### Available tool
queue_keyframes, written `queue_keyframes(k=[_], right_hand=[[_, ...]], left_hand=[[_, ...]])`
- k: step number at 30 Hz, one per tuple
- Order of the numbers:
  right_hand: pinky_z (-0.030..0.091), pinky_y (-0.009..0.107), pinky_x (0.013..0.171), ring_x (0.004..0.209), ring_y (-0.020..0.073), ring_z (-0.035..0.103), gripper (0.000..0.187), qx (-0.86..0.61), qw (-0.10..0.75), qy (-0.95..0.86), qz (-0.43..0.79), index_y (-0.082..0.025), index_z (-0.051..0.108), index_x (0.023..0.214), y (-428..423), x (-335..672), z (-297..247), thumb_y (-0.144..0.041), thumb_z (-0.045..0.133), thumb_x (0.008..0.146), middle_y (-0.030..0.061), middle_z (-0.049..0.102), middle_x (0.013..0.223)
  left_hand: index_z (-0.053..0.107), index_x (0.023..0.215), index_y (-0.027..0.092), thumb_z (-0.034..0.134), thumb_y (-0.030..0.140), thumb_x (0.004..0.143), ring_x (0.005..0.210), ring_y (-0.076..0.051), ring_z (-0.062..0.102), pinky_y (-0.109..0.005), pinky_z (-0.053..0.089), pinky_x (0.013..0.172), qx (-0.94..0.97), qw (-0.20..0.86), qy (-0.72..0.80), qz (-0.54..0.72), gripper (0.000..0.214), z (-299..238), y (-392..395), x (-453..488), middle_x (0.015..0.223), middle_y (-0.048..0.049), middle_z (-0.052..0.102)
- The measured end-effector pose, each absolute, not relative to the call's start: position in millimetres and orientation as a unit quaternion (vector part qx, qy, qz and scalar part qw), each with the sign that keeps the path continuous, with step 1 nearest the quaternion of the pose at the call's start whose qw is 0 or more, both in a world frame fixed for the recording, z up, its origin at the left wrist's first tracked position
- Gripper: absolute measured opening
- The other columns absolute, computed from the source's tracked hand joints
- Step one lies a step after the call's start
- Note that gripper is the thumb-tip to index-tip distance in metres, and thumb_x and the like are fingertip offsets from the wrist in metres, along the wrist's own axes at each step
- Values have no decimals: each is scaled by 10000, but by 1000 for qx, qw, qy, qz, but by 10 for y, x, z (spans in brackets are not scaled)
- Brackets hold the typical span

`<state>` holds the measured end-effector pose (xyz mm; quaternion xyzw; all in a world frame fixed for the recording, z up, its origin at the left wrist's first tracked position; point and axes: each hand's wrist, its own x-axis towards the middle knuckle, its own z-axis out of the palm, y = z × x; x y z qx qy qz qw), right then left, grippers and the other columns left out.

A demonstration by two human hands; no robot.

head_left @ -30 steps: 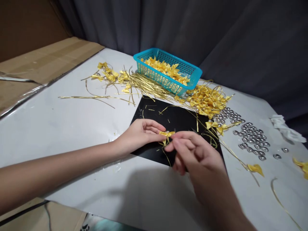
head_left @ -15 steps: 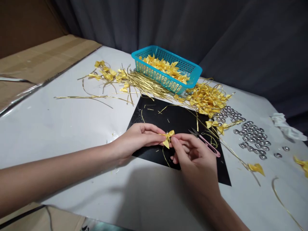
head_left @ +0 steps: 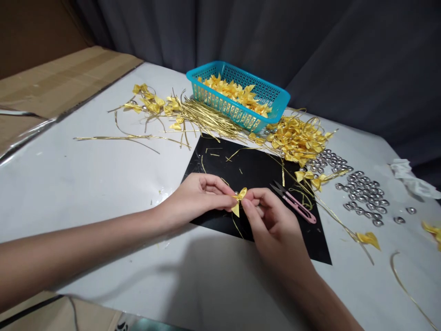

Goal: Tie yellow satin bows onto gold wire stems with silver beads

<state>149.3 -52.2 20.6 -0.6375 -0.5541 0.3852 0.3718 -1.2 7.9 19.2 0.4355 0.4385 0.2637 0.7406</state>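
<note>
Between my two hands is a small yellow ribbon bow [head_left: 236, 209], held over a black mat [head_left: 255, 168]. My left hand [head_left: 206, 193] pinches its left side between thumb and fingers. From the right, my right hand [head_left: 272, 214] pinches the bow's other edge, its fingers curled. A thin gold cord hangs below the bow. Just past my right hand, pink-handled thread snips [head_left: 298, 207] lie on the mat with their blades apart. Cord scraps are scattered across the mat.
A teal basket [head_left: 237, 112] of yellow bows stands at the back. Gold cords [head_left: 210, 117] lie before it, with a heap of corded bows [head_left: 299, 138] at its right. Silver beads [head_left: 365, 193] and a crumpled white piece [head_left: 413, 179] are farther right.
My right hand has shifted slightly left, closer to my left hand. The bow has turned a little, and more of the snips now shows.
</note>
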Motion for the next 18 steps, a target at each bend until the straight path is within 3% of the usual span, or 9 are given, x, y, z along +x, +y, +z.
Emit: queue_keyframes(k=[18], right_hand=[[266,175,413,473,63,332,180,-603,287,-598,443,-177,579,776,-432,1717,399,-336,523,839,-44,422,567]], left_hand=[[699,616,136,716,135,653,526,-50,568,-135,417,521,445,802,367,155,41,206,259,-92,542,12,646]])
